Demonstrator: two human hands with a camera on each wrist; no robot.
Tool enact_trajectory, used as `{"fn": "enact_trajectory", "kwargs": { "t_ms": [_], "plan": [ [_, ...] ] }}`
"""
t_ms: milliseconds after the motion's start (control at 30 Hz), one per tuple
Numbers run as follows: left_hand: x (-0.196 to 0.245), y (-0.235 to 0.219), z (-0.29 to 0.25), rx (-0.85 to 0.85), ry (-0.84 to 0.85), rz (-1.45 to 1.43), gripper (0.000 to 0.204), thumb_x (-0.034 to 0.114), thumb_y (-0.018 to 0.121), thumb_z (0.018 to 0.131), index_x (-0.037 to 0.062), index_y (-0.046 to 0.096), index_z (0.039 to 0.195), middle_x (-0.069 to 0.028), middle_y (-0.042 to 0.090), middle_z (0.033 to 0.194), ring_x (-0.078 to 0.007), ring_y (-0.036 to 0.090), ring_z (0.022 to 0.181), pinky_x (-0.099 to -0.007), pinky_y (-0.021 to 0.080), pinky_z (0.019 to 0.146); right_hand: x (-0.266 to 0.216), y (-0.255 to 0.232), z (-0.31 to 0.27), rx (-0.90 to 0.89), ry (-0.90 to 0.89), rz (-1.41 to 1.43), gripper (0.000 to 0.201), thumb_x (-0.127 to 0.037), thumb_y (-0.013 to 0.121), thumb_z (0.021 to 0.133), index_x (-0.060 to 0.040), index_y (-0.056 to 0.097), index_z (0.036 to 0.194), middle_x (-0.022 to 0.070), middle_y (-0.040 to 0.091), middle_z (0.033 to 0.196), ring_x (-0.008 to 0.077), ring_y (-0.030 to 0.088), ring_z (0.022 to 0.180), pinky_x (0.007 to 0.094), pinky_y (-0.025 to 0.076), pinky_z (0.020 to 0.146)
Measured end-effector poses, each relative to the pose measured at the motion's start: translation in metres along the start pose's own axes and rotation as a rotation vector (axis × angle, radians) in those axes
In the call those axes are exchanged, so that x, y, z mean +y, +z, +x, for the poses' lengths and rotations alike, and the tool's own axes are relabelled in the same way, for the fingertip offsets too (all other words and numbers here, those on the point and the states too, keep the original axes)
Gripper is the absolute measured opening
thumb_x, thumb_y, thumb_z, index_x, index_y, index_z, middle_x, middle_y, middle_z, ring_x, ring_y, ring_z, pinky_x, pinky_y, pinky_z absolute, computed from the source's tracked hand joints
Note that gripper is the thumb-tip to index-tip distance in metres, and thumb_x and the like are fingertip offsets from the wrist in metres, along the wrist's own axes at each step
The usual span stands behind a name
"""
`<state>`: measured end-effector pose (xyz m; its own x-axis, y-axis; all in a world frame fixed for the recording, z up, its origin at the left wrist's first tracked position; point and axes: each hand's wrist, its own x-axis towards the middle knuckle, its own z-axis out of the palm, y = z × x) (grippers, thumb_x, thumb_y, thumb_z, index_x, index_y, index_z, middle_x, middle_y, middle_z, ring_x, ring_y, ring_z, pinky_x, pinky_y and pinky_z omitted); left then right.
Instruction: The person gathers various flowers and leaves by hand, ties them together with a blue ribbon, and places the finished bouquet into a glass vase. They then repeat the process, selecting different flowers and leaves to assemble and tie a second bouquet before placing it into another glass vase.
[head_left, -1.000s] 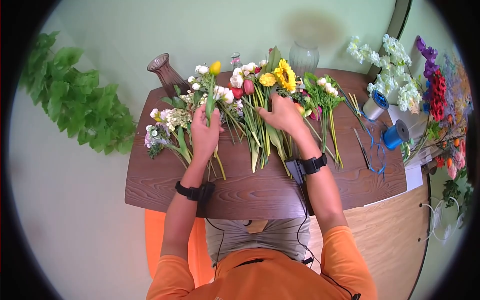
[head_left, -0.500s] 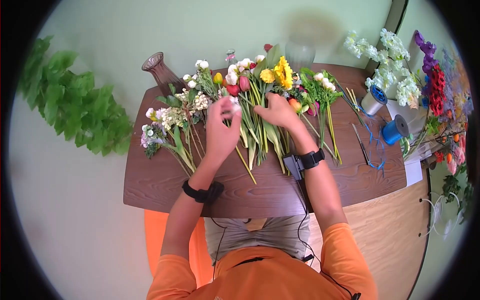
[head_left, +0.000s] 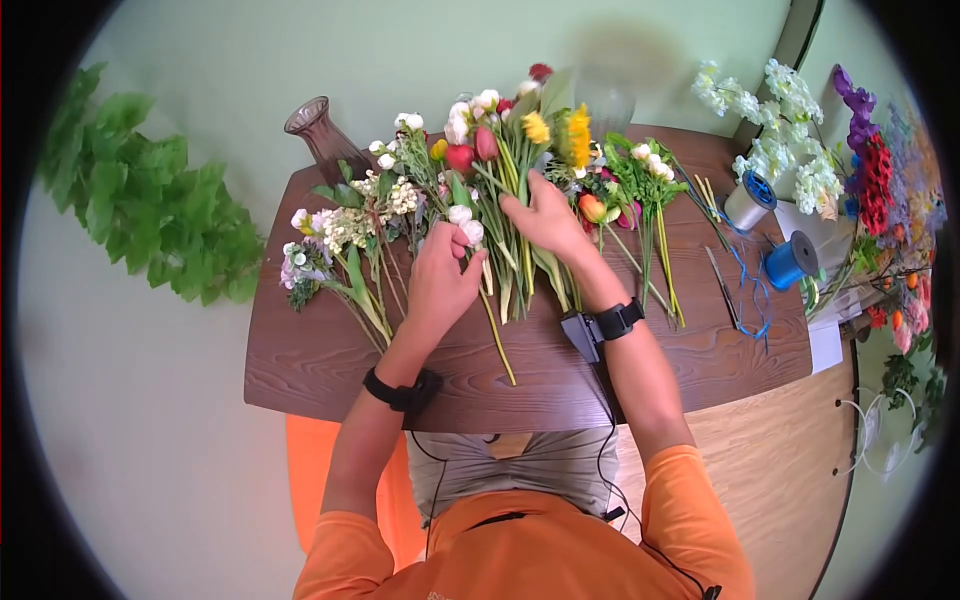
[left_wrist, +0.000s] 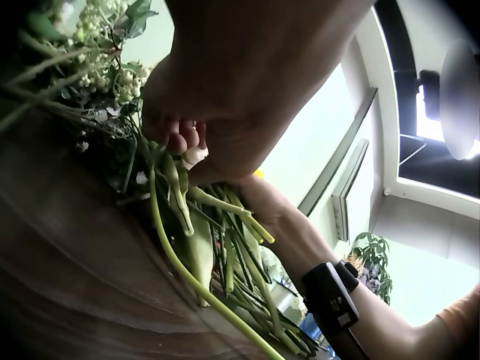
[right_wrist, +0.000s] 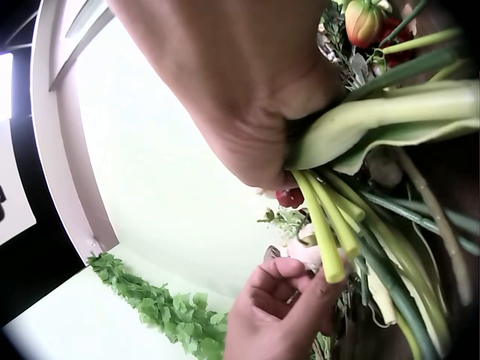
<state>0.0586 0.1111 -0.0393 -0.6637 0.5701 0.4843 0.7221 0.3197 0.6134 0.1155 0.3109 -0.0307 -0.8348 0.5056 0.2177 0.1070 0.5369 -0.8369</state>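
My left hand [head_left: 440, 275] pinches a white flower [head_left: 470, 232], and a long green stem [head_left: 495, 335] hangs below it over the table. In the right wrist view, the left hand [right_wrist: 274, 311] has its fingers curled by the pale bloom [right_wrist: 304, 253], just beside cut stem ends [right_wrist: 331, 262]. My right hand [head_left: 548, 215] grips the bunch of stems [head_left: 512, 255] at the middle; its fingers are partly hidden behind stems. Above that hand are red tulips [head_left: 486, 143], a yellow flower [head_left: 535, 127] and a sunflower [head_left: 579, 137] seen side-on.
Loose cream and white sprays [head_left: 350, 230] lie left; greenery [head_left: 625, 165] and an orange tulip [head_left: 592, 208] lie right. A purple vase [head_left: 325, 140] stands back left. Scissors [head_left: 722, 288], a blue spool [head_left: 790, 260] and a silver spool [head_left: 748, 202] are at right.
My left hand has left the yellow tulip's stem and moved right, now with a white flower. The bunch at my right hand has shifted up slightly, and the sunflower has turned side-on.
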Motion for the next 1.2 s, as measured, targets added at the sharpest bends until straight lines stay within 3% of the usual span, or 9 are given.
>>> {"fn": "enact_trajectory", "kwargs": {
  "t_ms": [167, 200, 233, 500, 633, 767, 833, 1000, 1200],
  "plan": [
    [-0.018, -0.001, -0.004, -0.049, -0.068, -0.107, 0.022, 0.006, 0.076, 0.087, 0.0022, 0.055, 0.093, -0.0015, 0.053, 0.073, -0.0085, 0.049, 0.060, -0.0251, 0.044, 0.056, -0.018, -0.004, -0.002, 0.065, -0.273, 0.261, 0.041, -0.025, 0.061, 0.097, 0.0068, 0.051, 0.120, 0.0289, 0.066, 0.100, 0.0408, 0.067, 0.095, 0.0452, 0.051, 0.087],
    [-0.020, -0.001, -0.004, -0.047, -0.068, -0.108, 0.022, 0.006, 0.076, 0.087, 0.0022, 0.055, 0.093, -0.0015, 0.053, 0.073, -0.0085, 0.049, 0.060, -0.0251, 0.044, 0.056, -0.008, -0.001, 0.002, 0.151, -0.452, 0.113, 0.030, -0.018, 0.059, 0.102, 0.0009, 0.052, 0.125, 0.0060, 0.064, 0.099, 0.0105, 0.059, 0.077, 0.0286, 0.051, 0.071],
    [-0.018, -0.002, -0.004, -0.050, -0.078, -0.166, 0.021, 0.006, 0.075, 0.088, 0.0017, 0.056, 0.094, -0.0007, 0.054, 0.073, -0.0073, 0.049, 0.060, -0.0244, 0.044, 0.056, -0.006, -0.002, 0.002, 0.151, -0.454, 0.111, 0.030, -0.018, 0.059, 0.102, 0.0009, 0.052, 0.125, 0.0060, 0.064, 0.099, 0.0105, 0.059, 0.077, 0.0286, 0.051, 0.071],
    [0.021, -0.017, 0.005, -0.175, -0.139, -0.398, 0.028, 0.005, 0.061, 0.097, 0.0018, 0.060, 0.125, -0.0010, 0.053, 0.072, -0.0070, 0.049, 0.061, -0.0252, 0.043, 0.057, -0.051, -0.065, -0.030, 0.014, -0.002, 0.494, 0.027, -0.014, 0.058, 0.101, 0.0010, 0.055, 0.123, 0.0087, 0.069, 0.100, 0.0155, 0.071, 0.074, 0.0284, 0.057, 0.062],
    [0.022, -0.012, 0.007, -0.401, 0.120, -0.205, 0.041, 0.014, 0.048, 0.103, 0.0065, 0.050, 0.144, -0.0131, 0.057, 0.070, -0.0266, 0.059, 0.062, -0.0397, 0.047, 0.064, -0.021, -0.105, -0.043, 0.092, 0.086, 0.349, 0.029, -0.015, 0.057, 0.099, 0.0007, 0.057, 0.123, 0.0099, 0.070, 0.099, 0.0145, 0.070, 0.073, 0.0291, 0.055, 0.064],
    [0.024, 0.002, 0.009, -0.385, 0.118, -0.156, 0.035, 0.017, 0.052, 0.102, 0.0049, 0.056, 0.135, -0.0191, 0.065, 0.075, -0.0357, 0.066, 0.069, -0.0454, 0.049, 0.066, 0.028, -0.116, -0.063, 0.133, 0.204, 0.233, 0.033, -0.019, 0.059, 0.097, 0.0028, 0.059, 0.121, 0.0158, 0.072, 0.102, 0.0248, 0.072, 0.093, 0.0361, 0.054, 0.083],
    [0.027, 0.008, 0.012, -0.406, 0.028, -0.171, 0.029, 0.020, 0.055, 0.101, 0.0015, 0.062, 0.122, -0.0187, 0.067, 0.075, -0.0366, 0.067, 0.069, -0.0447, 0.050, 0.065, 0.057, -0.118, -0.071, 0.279, 0.089, -0.110, 0.044, -0.030, 0.066, 0.092, 0.0069, 0.061, 0.116, 0.0299, 0.070, 0.105, 0.0422, 0.070, 0.099, 0.0463, 0.051, 0.092],
    [0.020, 0.034, 0.028, -0.391, -0.201, -0.298, 0.047, 0.041, 0.060, 0.102, -0.0020, 0.066, 0.084, -0.0064, 0.066, 0.066, -0.0117, 0.058, 0.044, -0.0288, 0.044, 0.042, 0.066, -0.119, -0.078, 0.339, 0.190, -0.214, 0.048, -0.037, 0.070, 0.091, 0.0075, 0.066, 0.108, 0.0327, 0.070, 0.099, 0.0481, 0.067, 0.101, 0.0491, 0.052, 0.090],
    [0.033, 0.042, 0.050, -0.530, -0.530, -0.471, 0.049, 0.042, 0.061, 0.102, -0.0023, 0.064, 0.082, -0.0074, 0.065, 0.068, -0.0101, 0.056, 0.043, -0.0245, 0.041, 0.036, 0.043, -0.124, -0.086, 0.388, 0.332, -0.561, 0.056, -0.047, 0.074, 0.086, 0.0079, 0.069, 0.096, 0.0325, 0.070, 0.088, 0.0499, 0.068, 0.090, 0.0549, 0.053, 0.081]
  ]
}}
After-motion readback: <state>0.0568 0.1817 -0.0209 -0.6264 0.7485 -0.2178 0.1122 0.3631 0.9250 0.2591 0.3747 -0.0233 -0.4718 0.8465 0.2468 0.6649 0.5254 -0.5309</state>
